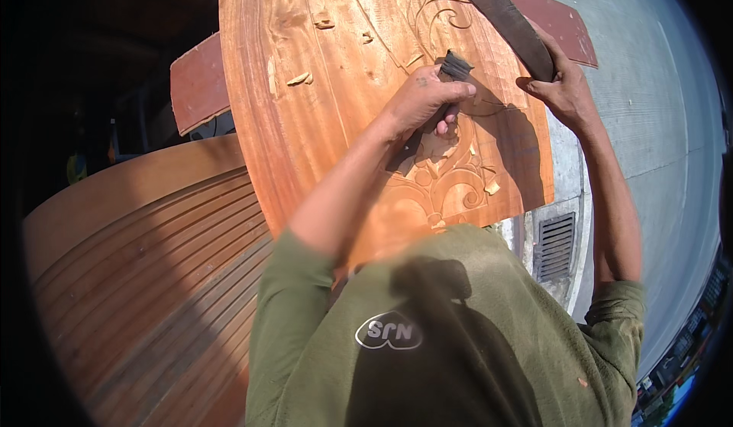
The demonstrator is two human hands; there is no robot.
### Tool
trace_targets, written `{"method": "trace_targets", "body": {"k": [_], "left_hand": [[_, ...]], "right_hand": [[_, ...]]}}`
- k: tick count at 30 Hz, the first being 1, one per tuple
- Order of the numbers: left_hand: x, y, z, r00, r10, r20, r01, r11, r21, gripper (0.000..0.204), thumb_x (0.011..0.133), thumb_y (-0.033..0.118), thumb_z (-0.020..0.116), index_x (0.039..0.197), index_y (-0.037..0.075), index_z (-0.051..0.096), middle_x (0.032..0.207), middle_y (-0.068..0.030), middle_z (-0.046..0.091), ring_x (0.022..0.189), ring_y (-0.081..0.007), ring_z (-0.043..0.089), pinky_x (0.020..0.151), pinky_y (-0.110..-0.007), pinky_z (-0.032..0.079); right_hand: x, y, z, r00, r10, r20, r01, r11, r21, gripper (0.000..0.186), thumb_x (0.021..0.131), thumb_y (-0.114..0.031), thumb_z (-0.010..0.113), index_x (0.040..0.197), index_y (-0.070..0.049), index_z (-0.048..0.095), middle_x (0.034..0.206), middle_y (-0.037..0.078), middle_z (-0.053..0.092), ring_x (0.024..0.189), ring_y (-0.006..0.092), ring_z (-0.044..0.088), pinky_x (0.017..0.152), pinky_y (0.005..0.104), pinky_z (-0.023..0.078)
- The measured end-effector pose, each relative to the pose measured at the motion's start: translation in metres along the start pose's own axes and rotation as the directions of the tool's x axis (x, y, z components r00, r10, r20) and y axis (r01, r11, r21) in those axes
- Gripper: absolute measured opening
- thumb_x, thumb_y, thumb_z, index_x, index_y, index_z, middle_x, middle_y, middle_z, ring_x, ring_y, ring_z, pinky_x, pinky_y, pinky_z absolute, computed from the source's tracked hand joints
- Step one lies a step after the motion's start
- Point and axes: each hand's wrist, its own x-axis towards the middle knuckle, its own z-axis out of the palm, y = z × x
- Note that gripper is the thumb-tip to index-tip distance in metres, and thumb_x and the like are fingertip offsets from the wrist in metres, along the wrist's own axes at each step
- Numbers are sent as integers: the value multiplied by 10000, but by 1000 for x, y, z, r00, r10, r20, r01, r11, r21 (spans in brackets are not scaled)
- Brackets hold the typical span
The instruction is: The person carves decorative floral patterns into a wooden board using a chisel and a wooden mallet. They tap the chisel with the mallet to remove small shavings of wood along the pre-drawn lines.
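Note:
A wide wooden panel (305, 114) lies before me, with carved scrollwork (435, 190) near its close end and more curls further up. My left hand (427, 98) is closed around an upright carving chisel whose dark, ragged top (456, 66) sticks out above the fist. Its blade is hidden below the hand. My right hand (565, 95) grips one end of a long, flat dark striking bar (500, 18), raised over the panel's right edge. Between the bar and the chisel top there is a gap. Wood chips (300, 79) lie scattered on the panel.
Reddish boards jut out from under the panel on the left (200, 83) and right (561, 26). To the left are grooved wooden boards (153, 251). Concrete pavement (649, 114) runs along the right, with a slotted drain grate (555, 245) near my right arm.

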Motion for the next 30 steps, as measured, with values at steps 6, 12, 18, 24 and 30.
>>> {"method": "trace_targets", "body": {"k": [6,12,18,24,30], "left_hand": [[-17,6,1,998,-24,-54,21,999,-47,252,952,272,793,895,90,628,582,-17,594,430,-65,541,411,-212,437],[-104,83,-17,979,186,-80,-177,978,113,264,952,274,757,953,32,652,551,-14,546,387,-84,485,386,-230,432],[-129,-5,22,887,396,-239,109,324,940,420,862,184,857,1261,106,755,1040,-144,816,800,-277,783,783,-373,617],[-136,-79,93,937,260,-232,197,151,969,837,782,158,871,1554,160,548,1677,-96,471,996,-376,772,845,-445,648],[-182,-116,121,976,113,-183,181,28,983,917,777,237,900,1605,182,509,1722,-180,371,932,-366,779,804,-464,646]], "right_hand": [[-17,-29,24,966,51,253,-39,998,-52,1001,766,-69,825,1622,-430,453,1347,108,739,1242,297,698,1075,437,562],[-64,23,19,981,177,-83,-136,923,361,966,800,-93,867,1656,-130,421,1295,155,733,1153,249,723,995,383,586],[-143,38,57,891,445,-89,-191,545,817,572,884,-94,812,1377,-69,523,931,41,688,760,124,686,681,306,588],[-169,49,78,895,397,-205,-66,572,818,512,902,-100,810,1331,-68,532,950,43,671,759,126,674,697,293,574],[-175,48,91,879,334,-340,34,668,744,607,931,-58,813,1448,-37,495,983,33,678,791,110,646,729,270,544]]}}
